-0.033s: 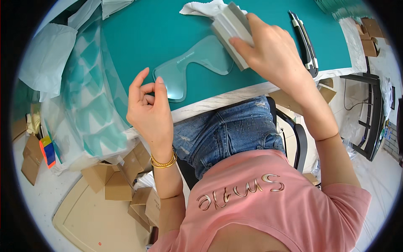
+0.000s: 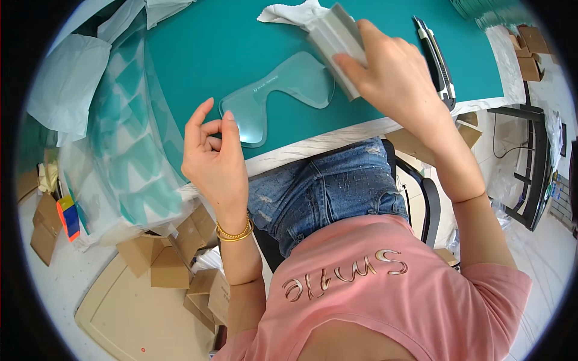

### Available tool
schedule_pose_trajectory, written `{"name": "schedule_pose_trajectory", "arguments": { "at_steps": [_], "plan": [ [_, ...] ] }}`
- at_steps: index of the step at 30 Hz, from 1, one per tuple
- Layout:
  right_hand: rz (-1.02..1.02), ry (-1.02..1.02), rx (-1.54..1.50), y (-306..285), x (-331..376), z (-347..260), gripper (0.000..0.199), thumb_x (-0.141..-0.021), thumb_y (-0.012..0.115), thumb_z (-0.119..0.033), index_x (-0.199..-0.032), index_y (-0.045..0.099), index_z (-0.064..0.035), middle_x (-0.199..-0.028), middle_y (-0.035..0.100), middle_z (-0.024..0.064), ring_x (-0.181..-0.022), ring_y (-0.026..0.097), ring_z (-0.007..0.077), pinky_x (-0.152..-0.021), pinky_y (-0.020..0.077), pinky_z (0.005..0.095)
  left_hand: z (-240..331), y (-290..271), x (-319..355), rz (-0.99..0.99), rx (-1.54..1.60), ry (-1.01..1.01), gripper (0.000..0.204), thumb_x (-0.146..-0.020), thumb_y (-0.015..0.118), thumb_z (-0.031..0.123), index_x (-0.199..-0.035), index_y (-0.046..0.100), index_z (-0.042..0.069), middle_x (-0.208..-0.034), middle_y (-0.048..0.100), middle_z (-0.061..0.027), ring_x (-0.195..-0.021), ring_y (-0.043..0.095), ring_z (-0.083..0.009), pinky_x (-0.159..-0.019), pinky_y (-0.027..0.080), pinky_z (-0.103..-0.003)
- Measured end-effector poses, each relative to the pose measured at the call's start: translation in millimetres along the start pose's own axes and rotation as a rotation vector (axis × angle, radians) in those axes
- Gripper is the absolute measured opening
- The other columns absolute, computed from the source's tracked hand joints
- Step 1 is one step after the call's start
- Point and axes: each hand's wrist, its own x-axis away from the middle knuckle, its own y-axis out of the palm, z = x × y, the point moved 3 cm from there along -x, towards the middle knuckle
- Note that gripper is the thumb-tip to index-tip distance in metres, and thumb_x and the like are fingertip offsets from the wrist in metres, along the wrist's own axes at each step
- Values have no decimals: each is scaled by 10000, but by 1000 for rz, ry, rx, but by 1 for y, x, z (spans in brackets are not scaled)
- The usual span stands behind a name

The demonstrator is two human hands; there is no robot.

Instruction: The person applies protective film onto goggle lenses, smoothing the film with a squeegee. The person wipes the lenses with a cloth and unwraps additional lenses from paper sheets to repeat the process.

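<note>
A clear, mask-shaped lens (image 2: 250,99) with a notch in its middle lies on the green mat (image 2: 198,54). My left hand (image 2: 214,153) is at its left end, thumb on the edge, middle finger curled close by and index finger raised. Whether a fingertip goes beneath the lens is hidden. In my right hand (image 2: 400,72) is a long grey block-like tool (image 2: 337,45) with a ridged profile, gripped between thumb and fingers. It is tilted just past the lens's right end; I cannot tell whether they touch.
A white cloth (image 2: 289,13) lies behind the grey tool. Right of my right hand is a black-and-white utility knife (image 2: 436,60). Clear plastic film with lens shapes (image 2: 141,156) covers the table's left side. Cardboard boxes (image 2: 171,265) stand on the floor below.
My right hand and the grey tool have shifted slightly to the right. The lens and my left hand stay in place.
</note>
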Motion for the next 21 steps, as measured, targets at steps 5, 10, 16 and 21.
{"name": "schedule_pose_trajectory", "arguments": {
  "at_steps": [5,10,16,21],
  "plan": [
    [-3,88,-251,-13,8,16,437,-915,624,-318,-1081,552,80,-729,620,208,-664,622,276,-638,485,382,-4,-6,-2,-28,35,16,292,-895,660,29,-1177,610,-31,-736,599,20,-570,418,16,-481,288,-166],
    [-30,-3,-306,3,6,5,332,-903,586,-244,-925,538,84,-753,613,298,-783,622,460,-704,476,499,-4,-9,-5,-104,135,-58,324,-892,652,32,-1205,595,-27,-749,614,10,-582,461,9,-461,324,-164],
    [-41,-29,-203,5,-6,3,336,-890,596,-227,-977,546,94,-758,612,294,-727,609,446,-665,472,470,-5,-12,-5,-105,105,-76,336,-887,650,27,-1214,591,-22,-753,621,8,-589,475,4,-463,335,-163],
    [-13,-21,-211,-7,-13,15,395,-903,612,-258,-1062,557,99,-747,599,258,-655,589,335,-629,465,408,-1,-8,-4,-107,136,-114,334,-886,629,2,-1217,586,-13,-773,619,-9,-575,457,1,-507,335,-162]
  ]
}}
